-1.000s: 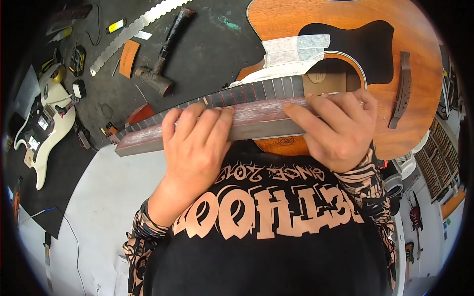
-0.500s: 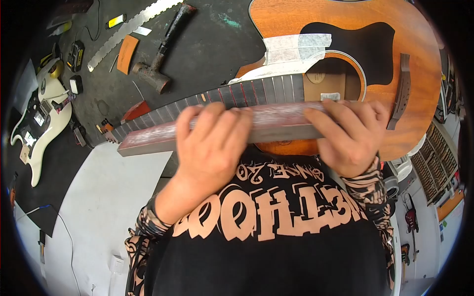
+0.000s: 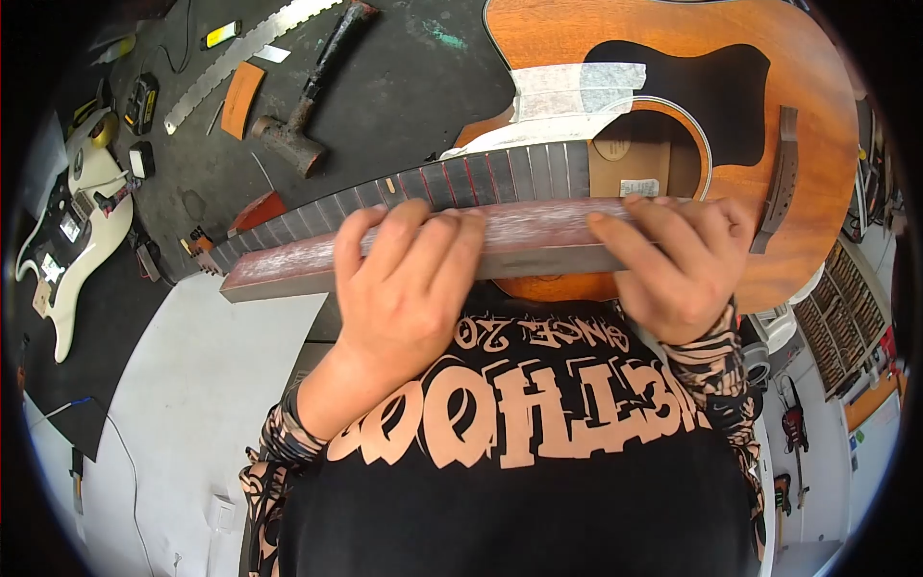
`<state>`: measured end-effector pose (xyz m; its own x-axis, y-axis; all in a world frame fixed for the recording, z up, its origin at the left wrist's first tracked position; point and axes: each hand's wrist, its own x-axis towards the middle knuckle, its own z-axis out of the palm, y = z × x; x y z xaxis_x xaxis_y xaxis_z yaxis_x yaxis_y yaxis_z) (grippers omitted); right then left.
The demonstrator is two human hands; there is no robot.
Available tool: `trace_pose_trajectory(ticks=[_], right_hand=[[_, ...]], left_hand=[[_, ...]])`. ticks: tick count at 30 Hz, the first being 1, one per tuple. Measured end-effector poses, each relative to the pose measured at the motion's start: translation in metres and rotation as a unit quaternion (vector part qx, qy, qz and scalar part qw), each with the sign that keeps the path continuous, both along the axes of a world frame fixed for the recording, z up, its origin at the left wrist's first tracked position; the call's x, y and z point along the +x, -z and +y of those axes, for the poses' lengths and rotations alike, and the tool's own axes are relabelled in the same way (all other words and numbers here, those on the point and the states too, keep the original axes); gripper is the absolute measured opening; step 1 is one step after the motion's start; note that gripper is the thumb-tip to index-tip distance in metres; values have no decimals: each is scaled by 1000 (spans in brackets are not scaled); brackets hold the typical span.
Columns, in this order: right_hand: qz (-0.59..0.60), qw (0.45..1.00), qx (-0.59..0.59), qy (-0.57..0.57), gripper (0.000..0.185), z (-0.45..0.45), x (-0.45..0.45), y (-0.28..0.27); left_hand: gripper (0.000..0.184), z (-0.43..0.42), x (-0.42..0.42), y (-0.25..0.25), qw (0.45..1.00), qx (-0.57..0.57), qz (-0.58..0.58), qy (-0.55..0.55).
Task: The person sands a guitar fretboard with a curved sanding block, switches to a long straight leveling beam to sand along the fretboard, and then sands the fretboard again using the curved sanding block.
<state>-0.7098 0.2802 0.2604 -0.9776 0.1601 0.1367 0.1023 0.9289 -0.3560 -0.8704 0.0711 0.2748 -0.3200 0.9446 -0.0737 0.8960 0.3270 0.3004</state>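
A long, straight sanding beam [image 3: 538, 223] with a dusty reddish face and a grey side lies along the near side of the guitar's dark fretboard [image 3: 413, 188]. My left hand [image 3: 409, 279] is closed over its middle, fingers curled across the reddish face. Further right, my right hand [image 3: 683, 269] grips the beam near the soundhole, fingertips on top. Beneath is an acoustic guitar [image 3: 817, 144] with an orange-brown top, a black pickguard [image 3: 673, 87] and a bridge [image 3: 777, 178]. Whitish masking tape [image 3: 577, 91] covers the top beside the fretboard. The beam hides part of the fretboard.
On the dark bench lie a hammer [image 3: 293, 135], a notched metal straightedge [image 3: 216, 82], an orange-brown block [image 3: 242, 101] and a yellow marker [image 3: 221, 36]. A white electric guitar body [image 3: 82, 250] is at far left. A slatted rack [image 3: 836, 313] stands at right.
The view has shifted slightly, so the bench items appear a little further left. Both hands keep their hold on the beam, with little visible movement along the fretboard.
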Motion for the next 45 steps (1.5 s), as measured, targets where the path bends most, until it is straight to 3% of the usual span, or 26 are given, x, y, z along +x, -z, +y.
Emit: trace_pose_trajectory(ticks=[4, 6, 12, 14, 15, 20, 26, 30, 31, 36, 38, 39, 45], right_hand=[[-19, 1000, 2, 5, 32, -2, -2, 3], [49, 999, -17, 9, 32, -16, -9, 15], [-23, 1000, 4, -2, 30, 11, -4, -1], [27, 999, -18, -6, 32, -3, -17, 5], [34, 999, -33, -15, 48, -11, -16, 13], [-40, 999, -9, -30, 49, 18, -5, -4], [7, 998, -48, -47, 50, 7, -23, 5], [-25, 998, -32, -46, 53, 29, -8, -1], [5, 1000, -15, -17, 32, 21, -20, -2], [51, 998, -40, -17, 36, 8, -33, 7], [4, 1000, -6, -14, 31, 27, -26, -4], [-5, 999, -25, -31, 51, 33, -20, -1], [29, 999, -27, -25, 50, 15, -36, 9]], left_hand=[[58, -4, -1, -2, 1000, -11, 0, 5], [59, -11, -6, -2, 1000, -19, 3, -1], [61, 8, 0, -1, 1000, 1, -19, 12], [61, -1, -5, -3, 1000, -10, -9, 1], [61, -8, -10, -4, 1000, -18, 1, -7], [59, 13, -5, 0, 999, 3, -37, 1], [60, -5, -19, -4, 999, -25, 11, -18], [59, 13, -12, -4, 999, -4, -37, 5], [59, 10, -14, -4, 1000, -9, -28, -1], [60, 5, -22, -9, 999, -32, -16, -23], [61, 18, -20, -9, 999, -19, -41, -15], [61, 22, -20, -8, 998, -17, -50, -15], [57, 10, -31, -9, 998, -46, -27, -35]])
